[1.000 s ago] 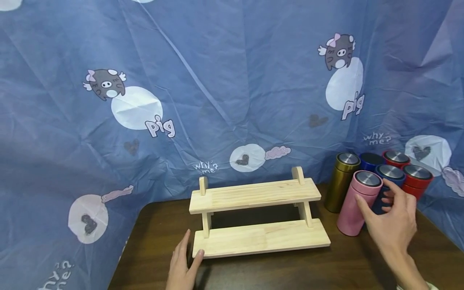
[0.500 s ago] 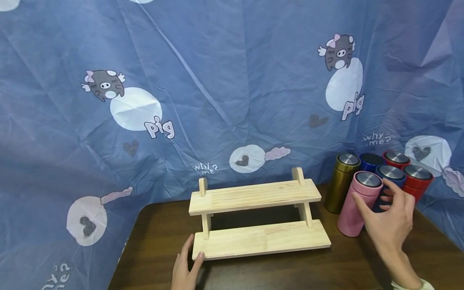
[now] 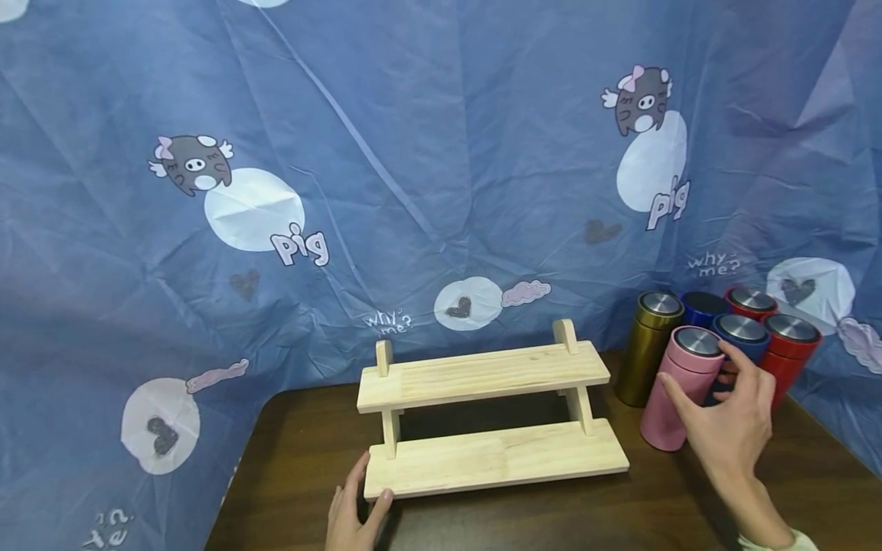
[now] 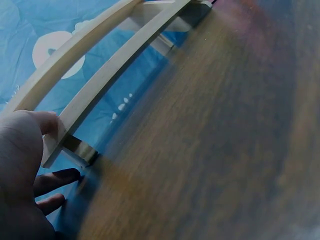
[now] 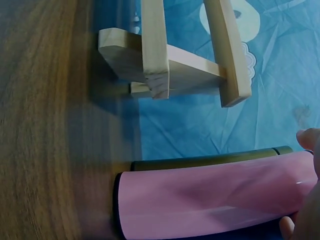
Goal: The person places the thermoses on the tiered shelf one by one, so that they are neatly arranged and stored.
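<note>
A pale wooden two-tier rack (image 3: 492, 459) stands on the table. My left hand (image 3: 353, 520) grips the left end of its lower shelf, thumb at the front edge and forefinger along the end; the left wrist view shows two more fingers (image 4: 57, 180) extended below the shelf. To the rack's right, a pink thermos bottle (image 3: 671, 405) with a steel-topped lid stands upright. My right hand (image 3: 733, 428) curls around its upper part, thumb on the left and fingers on the right, partly hidden. In the right wrist view the pink bottle (image 5: 215, 195) fills the lower part.
Behind the pink bottle several more thermoses crowd together: a gold one (image 3: 644, 360), dark blue ones (image 3: 740, 344) and red ones (image 3: 785, 360). A blue printed cloth (image 3: 413, 191) hangs behind the brown wooden table (image 3: 296, 444).
My right hand has drawn left and closer around the pink bottle, which stays standing in place. My left hand has moved slightly right, against the rack's end.
</note>
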Available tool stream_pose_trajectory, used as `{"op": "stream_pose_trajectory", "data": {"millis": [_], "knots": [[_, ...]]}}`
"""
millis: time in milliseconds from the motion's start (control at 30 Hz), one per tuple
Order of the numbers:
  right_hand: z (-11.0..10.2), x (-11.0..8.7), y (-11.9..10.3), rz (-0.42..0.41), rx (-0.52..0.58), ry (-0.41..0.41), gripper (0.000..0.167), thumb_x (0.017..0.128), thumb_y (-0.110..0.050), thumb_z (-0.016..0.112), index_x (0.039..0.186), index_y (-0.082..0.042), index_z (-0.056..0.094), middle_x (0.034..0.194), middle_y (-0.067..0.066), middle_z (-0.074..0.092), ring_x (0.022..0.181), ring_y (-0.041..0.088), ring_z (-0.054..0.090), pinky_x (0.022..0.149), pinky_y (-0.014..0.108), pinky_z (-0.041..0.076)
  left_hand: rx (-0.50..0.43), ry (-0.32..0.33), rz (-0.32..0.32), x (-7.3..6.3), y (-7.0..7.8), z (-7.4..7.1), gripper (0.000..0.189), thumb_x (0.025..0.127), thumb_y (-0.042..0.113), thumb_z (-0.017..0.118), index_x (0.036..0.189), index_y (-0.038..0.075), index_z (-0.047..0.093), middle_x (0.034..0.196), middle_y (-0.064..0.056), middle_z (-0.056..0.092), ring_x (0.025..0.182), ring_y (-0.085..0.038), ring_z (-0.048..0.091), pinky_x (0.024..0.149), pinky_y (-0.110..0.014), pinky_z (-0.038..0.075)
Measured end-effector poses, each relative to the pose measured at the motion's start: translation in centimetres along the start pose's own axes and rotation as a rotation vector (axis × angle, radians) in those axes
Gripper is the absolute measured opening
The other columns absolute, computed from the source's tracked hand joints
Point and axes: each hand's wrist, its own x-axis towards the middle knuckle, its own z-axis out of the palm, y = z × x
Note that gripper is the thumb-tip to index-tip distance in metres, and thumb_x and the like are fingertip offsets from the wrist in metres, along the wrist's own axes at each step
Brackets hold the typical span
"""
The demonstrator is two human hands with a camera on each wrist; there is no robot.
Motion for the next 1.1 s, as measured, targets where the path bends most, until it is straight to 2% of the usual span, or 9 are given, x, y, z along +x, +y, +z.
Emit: {"op": "stream_pose_trajectory", "data": {"millis": [200,500,933,1000,1100], "knots": [[0.29,-0.06,0.51,-0.016,-0.011,-0.002,0.099,0.074,-0.023,0.103,0.16,-0.018,0.056,0.127,0.026,0.057,0.091,-0.014,0.041,0.077,0.01,0.031,0.015,0.01,-0.003,-0.15,0.11,0.12,0.071,0.104,0.032,0.076,0.161,0.0,0.049,0.155,-0.03,0.061,0.143,-0.054,0.056,0.124,-0.083,0.019],[0.69,0.14,0.79,-0.045,-0.028,0.039,0.091,0.077,-0.021,0.1,0.156,-0.016,0.057,0.122,0.027,0.06,0.096,-0.016,0.039,0.078,0.011,0.03,0.015,0.009,-0.023,-0.24,0.15,-0.02,0.071,0.104,0.033,0.076,0.162,0.003,0.048,0.149,-0.031,0.064,0.123,-0.047,0.074,0.124,-0.081,0.023],[1.0,0.09,0.44,-0.069,0.039,0.022,0.084,0.078,-0.017,0.094,0.154,-0.011,0.059,0.12,0.029,0.063,0.103,-0.017,0.043,0.082,0.004,0.034,0.016,0.009,-0.032,-0.17,0.1,-0.08,0.072,0.104,0.034,0.077,0.162,0.003,0.048,0.15,-0.033,0.063,0.118,-0.045,0.076,0.124,-0.081,0.023],[0.99,0.02,0.42,-0.067,0.052,0.021,0.084,0.077,-0.016,0.094,0.154,-0.01,0.06,0.117,0.025,0.063,0.103,-0.017,0.044,0.082,0.004,0.036,0.016,0.008,-0.031,-0.19,0.1,-0.08,0.073,0.104,0.035,0.077,0.162,0.003,0.049,0.151,-0.033,0.063,0.118,-0.044,0.077,0.124,-0.081,0.023],[0.97,-0.08,0.43,-0.06,0.074,0.021,0.084,0.076,-0.013,0.094,0.153,-0.01,0.061,0.111,-0.001,0.062,0.104,-0.017,0.046,0.082,0.004,0.039,0.017,0.009,-0.022,-0.24,0.11,-0.04,0.072,0.104,0.035,0.077,0.162,0.003,0.049,0.151,-0.033,0.062,0.117,-0.044,0.077,0.124,-0.081,0.023]]}}
